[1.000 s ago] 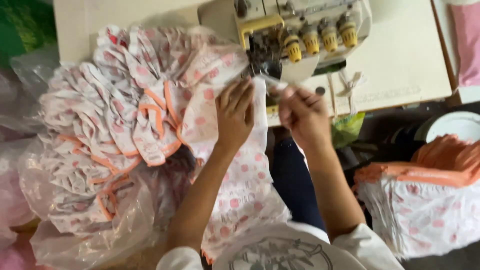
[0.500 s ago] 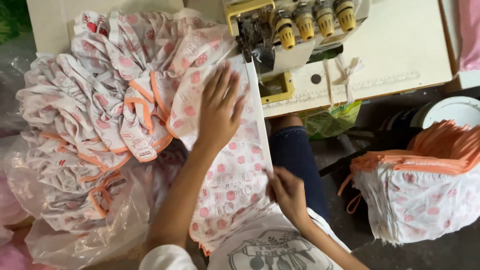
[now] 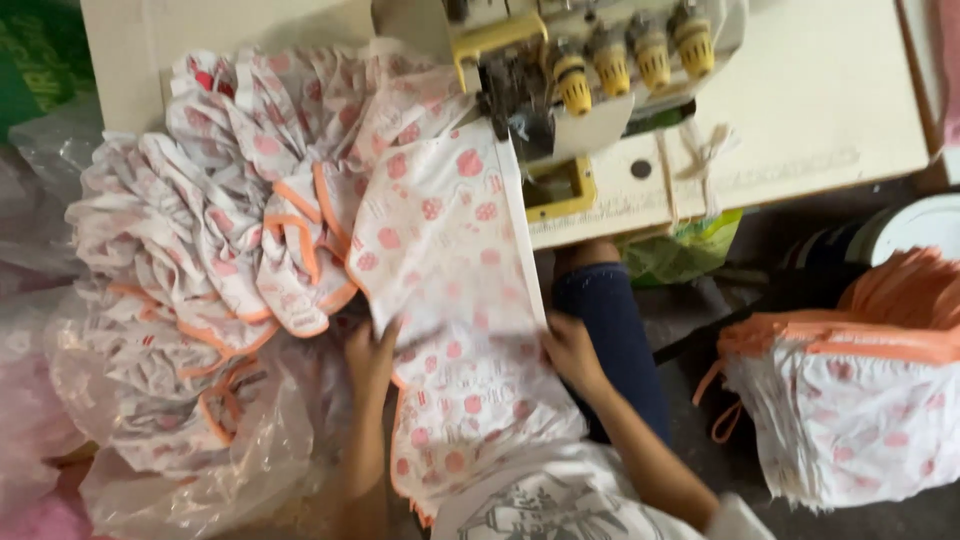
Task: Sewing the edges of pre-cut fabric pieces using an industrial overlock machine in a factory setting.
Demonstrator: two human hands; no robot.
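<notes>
Both hands pinch the spotted fabric piece [image 3: 450, 300]: left hand [image 3: 368, 355] at its 8 o'clock edge, right hand [image 3: 570, 350] at 4 o'clock, sewing machine [image 3: 590, 70] at 12.

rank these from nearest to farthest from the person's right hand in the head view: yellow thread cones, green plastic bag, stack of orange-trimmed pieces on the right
From the right hand:
1. green plastic bag, just up and right, under the table edge.
2. stack of orange-trimmed pieces, far right.
3. yellow thread cones, top, on the sewing machine.
The last two are fairly close.
</notes>
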